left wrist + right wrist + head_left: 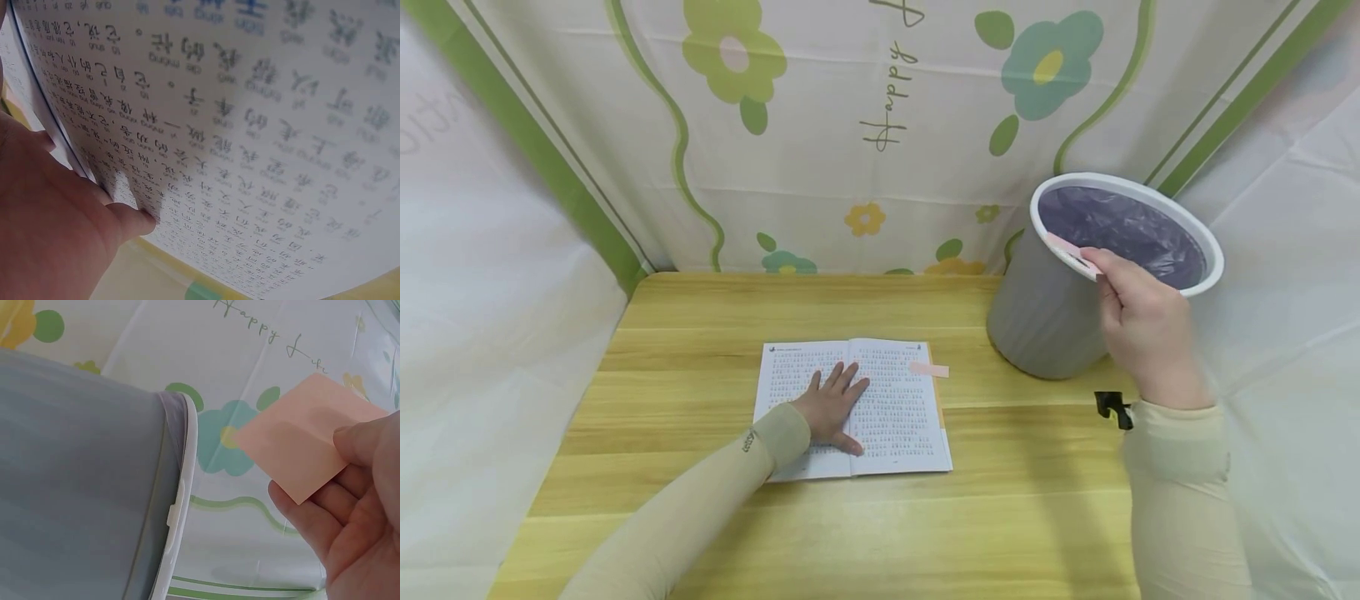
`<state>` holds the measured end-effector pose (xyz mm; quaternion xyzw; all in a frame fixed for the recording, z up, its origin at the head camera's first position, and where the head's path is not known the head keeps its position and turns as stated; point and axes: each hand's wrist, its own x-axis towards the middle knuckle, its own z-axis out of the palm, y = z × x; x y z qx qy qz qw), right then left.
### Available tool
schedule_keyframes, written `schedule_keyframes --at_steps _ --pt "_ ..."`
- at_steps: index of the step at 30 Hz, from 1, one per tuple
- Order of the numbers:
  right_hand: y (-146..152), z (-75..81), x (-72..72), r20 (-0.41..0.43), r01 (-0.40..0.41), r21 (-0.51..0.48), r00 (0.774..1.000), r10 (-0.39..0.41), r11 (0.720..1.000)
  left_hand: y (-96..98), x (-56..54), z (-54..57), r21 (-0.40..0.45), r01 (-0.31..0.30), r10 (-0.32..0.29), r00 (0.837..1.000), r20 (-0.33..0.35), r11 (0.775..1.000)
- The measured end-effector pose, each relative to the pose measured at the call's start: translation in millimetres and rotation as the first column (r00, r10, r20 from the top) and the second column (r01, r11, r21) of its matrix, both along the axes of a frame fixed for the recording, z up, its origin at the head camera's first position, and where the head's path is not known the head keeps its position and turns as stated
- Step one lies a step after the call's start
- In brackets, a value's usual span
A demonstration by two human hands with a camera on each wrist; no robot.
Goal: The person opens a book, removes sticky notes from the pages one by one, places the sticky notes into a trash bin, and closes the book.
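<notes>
An open book [898, 417] with printed pages lies on the wooden table. My left hand [831, 412] rests across its middle, fingers spread over both pages; the thumb also shows against the page in the left wrist view. A pink paper strip [929, 369] sticks out past the right page's edge. My right hand [1150, 321] pinches a square pink sticky note [300, 437] between thumb and fingers. In the head view this note overlaps the near rim of a grey trash bin [1213, 258]. The right wrist view shows it apart from the bin's rim.
The bin has a dark purple liner [1120, 225] and stands at the table's [685, 333] back right. Behind the table hangs a flowered curtain [820, 125]; white cloth sides flank it. A small black item [1112, 408] shows beside the right cuff.
</notes>
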<state>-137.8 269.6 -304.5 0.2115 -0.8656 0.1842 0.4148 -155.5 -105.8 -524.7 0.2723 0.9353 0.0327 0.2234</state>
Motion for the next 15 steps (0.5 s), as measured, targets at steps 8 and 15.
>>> schedule_keyframes --at_steps 8,15 --pt "13 10.4 -8.3 0.042 0.026 0.062 0.999 -0.029 0.998 -1.7 0.1 -1.6 0.017 0.014 -0.014 1.0 0.0 1.0" --pt "28 14.8 -22.2 0.079 0.041 0.058 0.996 -0.046 0.997 -1.1 0.7 -0.2 0.022 0.01 -0.01 1.0 0.011 1.0"
